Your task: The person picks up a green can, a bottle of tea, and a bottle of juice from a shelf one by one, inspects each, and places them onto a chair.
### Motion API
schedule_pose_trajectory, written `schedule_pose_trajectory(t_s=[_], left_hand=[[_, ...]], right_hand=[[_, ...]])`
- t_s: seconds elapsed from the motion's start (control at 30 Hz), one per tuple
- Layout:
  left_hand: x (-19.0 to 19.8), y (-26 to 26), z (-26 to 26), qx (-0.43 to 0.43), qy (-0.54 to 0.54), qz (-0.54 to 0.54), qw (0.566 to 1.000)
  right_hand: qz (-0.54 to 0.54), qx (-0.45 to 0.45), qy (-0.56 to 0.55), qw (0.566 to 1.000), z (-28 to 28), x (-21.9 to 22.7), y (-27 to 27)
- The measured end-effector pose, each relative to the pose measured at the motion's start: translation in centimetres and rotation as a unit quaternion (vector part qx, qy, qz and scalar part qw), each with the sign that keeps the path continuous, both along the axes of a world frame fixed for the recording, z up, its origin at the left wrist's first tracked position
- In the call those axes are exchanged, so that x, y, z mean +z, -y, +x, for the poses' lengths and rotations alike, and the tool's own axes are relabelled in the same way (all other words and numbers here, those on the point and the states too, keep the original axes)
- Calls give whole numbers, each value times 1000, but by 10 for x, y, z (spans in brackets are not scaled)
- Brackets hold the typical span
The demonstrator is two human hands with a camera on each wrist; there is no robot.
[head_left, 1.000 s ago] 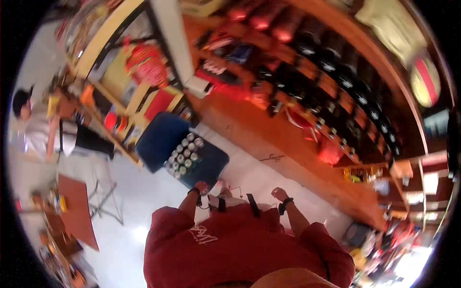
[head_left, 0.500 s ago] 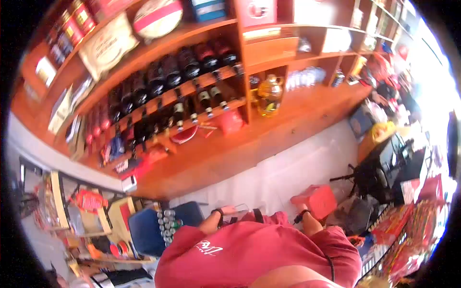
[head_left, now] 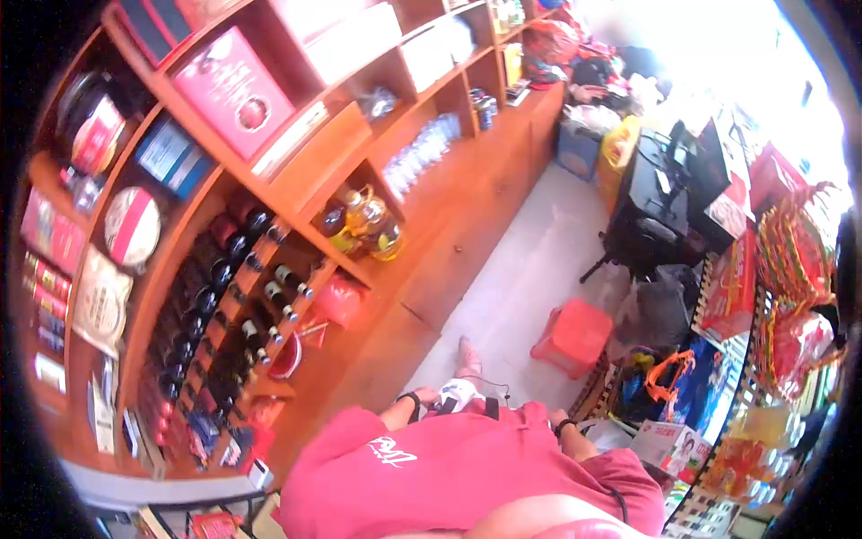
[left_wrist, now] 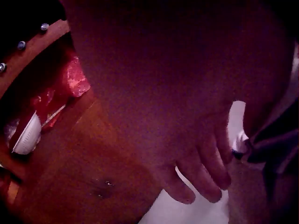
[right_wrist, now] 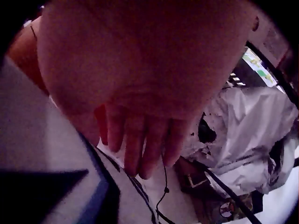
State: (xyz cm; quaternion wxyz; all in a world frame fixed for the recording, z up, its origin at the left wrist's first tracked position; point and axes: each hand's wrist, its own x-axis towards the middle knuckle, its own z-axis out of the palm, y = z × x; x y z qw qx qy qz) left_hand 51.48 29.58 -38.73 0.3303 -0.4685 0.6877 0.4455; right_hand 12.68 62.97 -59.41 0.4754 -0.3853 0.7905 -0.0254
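Note:
My left hand (head_left: 426, 396) hangs in front of my body, beside the wooden cabinet (head_left: 395, 337). In the left wrist view its fingers (left_wrist: 210, 179) dangle loosely, with nothing held. Low at my other side is my right hand (head_left: 558, 419), partly hidden by the sleeve in the head view. The right wrist view shows that hand's fingers (right_wrist: 135, 144) pointing down, relaxed and holding nothing. A crumpled whitish bag (right_wrist: 254, 135) lies beyond them. Ahead on the floor stands a red plastic stool (head_left: 575, 337), nearest the right hand.
Shelves along the left hold wine bottles (head_left: 211, 287), boxes and oil jugs (head_left: 370, 225). A pale tiled floor (head_left: 530, 260) runs forward beside the cabinet. A black office chair (head_left: 651, 216) stands ahead at right; bags, cartons (head_left: 669, 449) and a loaded rack line the right side.
The head view has swung right. The blue chair with cans, near my left hand a second ago, has left view. The red stool and right-hand clutter now show more fully. Both hands stay low.

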Motion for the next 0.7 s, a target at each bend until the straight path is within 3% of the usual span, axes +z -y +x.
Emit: schedule_pose_trajectory(t_s=[0.03, 0.07, 0.13, 0.17, 0.2, 0.27, 0.3, 0.37, 0.4, 0.43, 0.47, 0.53, 0.6, 0.67, 0.7], left_hand=[[6, 4, -15, 31, -12, 55, 998], [-7, 14, -25, -15, -25, 35, 999], [-55, 41, -45, -103, -54, -5, 993], [-49, 53, -55, -67, -20, -14, 997], [-30, 69, -76, -110, -14, -19, 994], [-37, 99, -102, -188, -6, -31, 982], [-42, 109, -125, -440, -81, -29, 894], [-73, 137, -134, -217, -18, 22, 976], [-83, 151, -139, -100, 15, 48, 994], [-79, 172, -138, -126, -57, 85, 987], [-77, 190, -144, -109, -58, 121, 985], [-76, 226, -156, -80, -70, 185, 977], [-79, 260, -166, -56, -91, 243, 964], [-74, 277, -173, 0, -91, 284, 954], [-75, 285, -175, 25, -91, 302, 949]], right_hand=[[24, -160, 59, 985, 2, 3, -7], [46, -314, 115, 941, 6, 3, -12], [-32, -61, 53, 996, -1, 1, -16], [-29, -76, 49, 996, -3, 2, -14], [-20, -63, 40, 997, -8, 4, -9], [5, -11, 18, 1000, -23, 36, 16], [21, 30, 5, 999, -31, 55, 35], [77, -105, 39, 991, -45, 98, 83], [103, -172, 56, 978, -51, 121, 109], [101, -192, 39, 975, -57, 127, 128], [99, -211, 22, 972, -64, 125, 145], [38, -147, -76, 985, -81, 98, 193], [-45, -101, -35, 993, -106, 69, 241], [36, -12, -37, 999, -135, 25, 298], [0, 23, -34, 999, -132, 89, 331]])
